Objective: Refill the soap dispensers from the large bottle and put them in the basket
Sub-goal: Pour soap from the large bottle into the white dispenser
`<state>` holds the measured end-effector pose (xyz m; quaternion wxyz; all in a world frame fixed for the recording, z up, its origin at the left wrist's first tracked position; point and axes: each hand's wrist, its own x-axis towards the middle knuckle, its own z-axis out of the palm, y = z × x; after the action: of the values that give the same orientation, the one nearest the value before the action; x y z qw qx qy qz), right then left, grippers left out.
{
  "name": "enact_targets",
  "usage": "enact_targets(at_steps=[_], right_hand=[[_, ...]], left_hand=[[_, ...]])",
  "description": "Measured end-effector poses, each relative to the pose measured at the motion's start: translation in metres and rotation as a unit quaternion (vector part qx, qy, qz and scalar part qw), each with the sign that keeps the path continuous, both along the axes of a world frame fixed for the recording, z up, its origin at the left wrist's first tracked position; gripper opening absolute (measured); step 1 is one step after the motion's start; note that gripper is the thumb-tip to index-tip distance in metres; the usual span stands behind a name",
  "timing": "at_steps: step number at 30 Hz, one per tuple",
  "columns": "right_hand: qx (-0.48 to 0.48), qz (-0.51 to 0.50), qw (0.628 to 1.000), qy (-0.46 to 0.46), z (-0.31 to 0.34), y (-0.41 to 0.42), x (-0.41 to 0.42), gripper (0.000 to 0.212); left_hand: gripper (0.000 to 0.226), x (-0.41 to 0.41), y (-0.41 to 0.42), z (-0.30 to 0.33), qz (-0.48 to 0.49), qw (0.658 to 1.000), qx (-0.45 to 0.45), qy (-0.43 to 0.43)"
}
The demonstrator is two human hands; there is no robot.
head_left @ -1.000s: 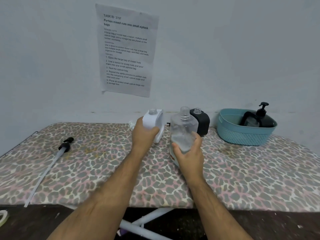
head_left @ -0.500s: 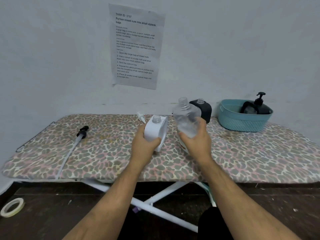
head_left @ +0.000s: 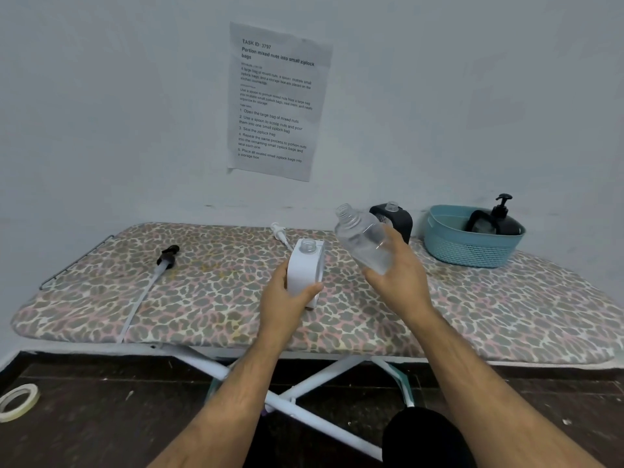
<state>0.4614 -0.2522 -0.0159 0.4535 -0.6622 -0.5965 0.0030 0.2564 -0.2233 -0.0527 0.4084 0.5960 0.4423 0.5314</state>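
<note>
Clear bottle (head_left: pixel 366 243) now tilted, right grip (head_left: pixel 400 276) clasping; left grip (head_left: pixel 287 300) clasps white dispenser (head_left: pixel 305 270)

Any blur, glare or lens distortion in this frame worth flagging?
Head view: lighting dim, flat and bluish, no hard shadows or glare; wide-angle bend curves the ironing board edges; the clear bottle in the right hand and the white dispenser read sharp; wall notice small print is soft.

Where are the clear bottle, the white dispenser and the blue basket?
clear bottle (head_left: pixel 363 239): head view, its see-through body.
white dispenser (head_left: pixel 305 270): head view, its front face.
blue basket (head_left: pixel 469 249): head view, its front wall.
</note>
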Motion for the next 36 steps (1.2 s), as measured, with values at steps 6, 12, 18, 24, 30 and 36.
enact_targets(at_steps=[6, 12, 18, 24, 30, 36], right_hand=[[-0.032, 0.003, 0.994, -0.106, 0.006, 0.005, 0.002, 0.079], [-0.069, -0.007, 0.973, -0.22, 0.015, 0.003, 0.005, 0.081], [-0.089, -0.032, 0.954, -0.286, 0.024, 0.0, 0.009, 0.081], [-0.092, -0.044, 0.94, -0.327, 0.031, 0.004, 0.011, 0.081], [-0.09, -0.041, 0.932, -0.347, 0.036, 0.007, 0.012, 0.08], [-0.088, -0.041, 0.925, -0.367, 0.038, 0.011, 0.013, 0.078]], left_hand=[[0.057, -0.002, -0.001, -0.002, -0.011, 1.0, -0.001, -0.014], [0.056, -0.004, 0.002, -0.006, -0.02, 0.999, -0.008, -0.028], [0.058, -0.005, 0.004, -0.011, -0.022, 1.0, -0.003, -0.008], [0.059, -0.006, 0.004, -0.013, -0.022, 1.0, -0.005, -0.011], [0.058, -0.004, 0.0, -0.012, -0.008, 1.0, 0.007, -0.006], [0.059, -0.003, -0.001, -0.012, -0.001, 1.0, 0.009, -0.008]])
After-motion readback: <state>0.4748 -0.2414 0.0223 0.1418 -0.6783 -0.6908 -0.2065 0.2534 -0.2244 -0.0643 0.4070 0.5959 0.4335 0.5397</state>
